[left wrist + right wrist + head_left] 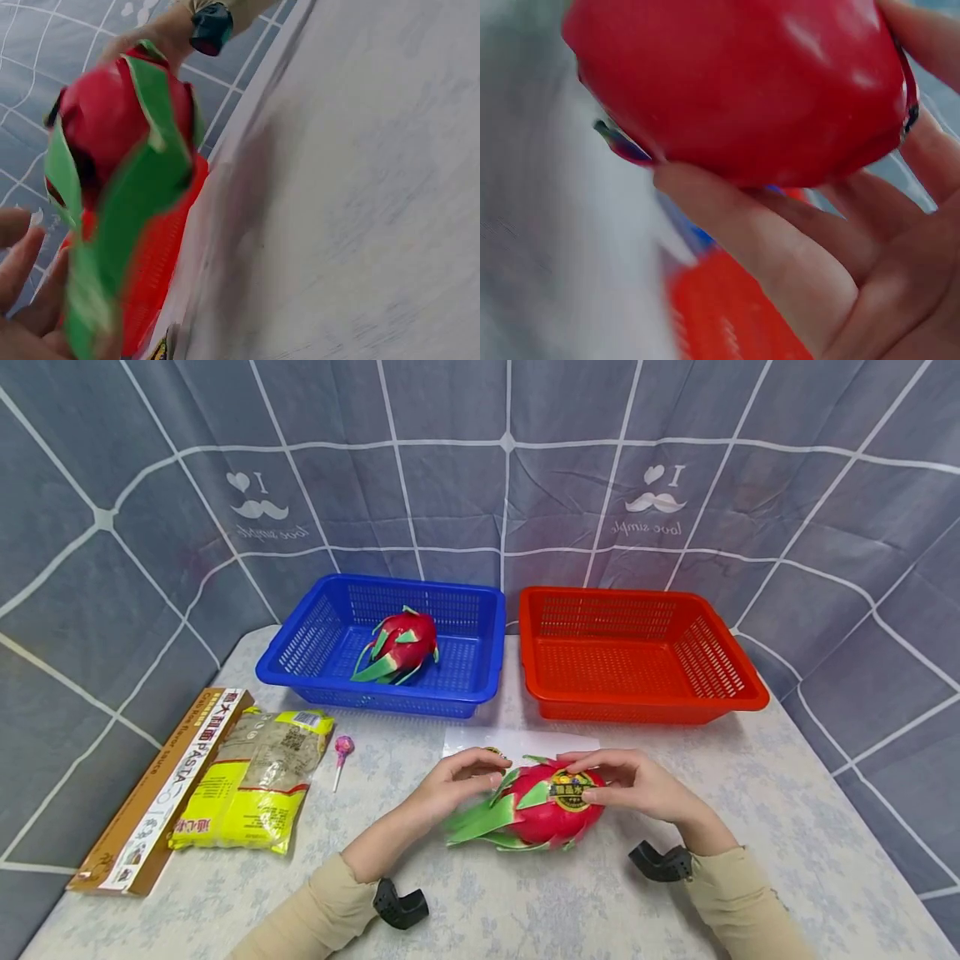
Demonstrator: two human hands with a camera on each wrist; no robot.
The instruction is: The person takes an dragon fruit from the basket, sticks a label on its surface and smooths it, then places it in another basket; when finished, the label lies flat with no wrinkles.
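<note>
A red dragon fruit with long green leafy scales and a round black-and-gold label is gripped by my right hand. Thumb and fingers wrap its right end, and in the right wrist view they curve around the smooth red skin. The left wrist view has the fruit raised over the tabletop. My left hand is beside the leafy end, its fingers loosely bent and spread, with a leaf overlapping them in the left wrist view.
A blue basket holding another dragon fruit stands at the back left, a red basket at the back right. On the left lie a pasta box, a yellow bag and a lollipop. A white sheet lies behind my hands.
</note>
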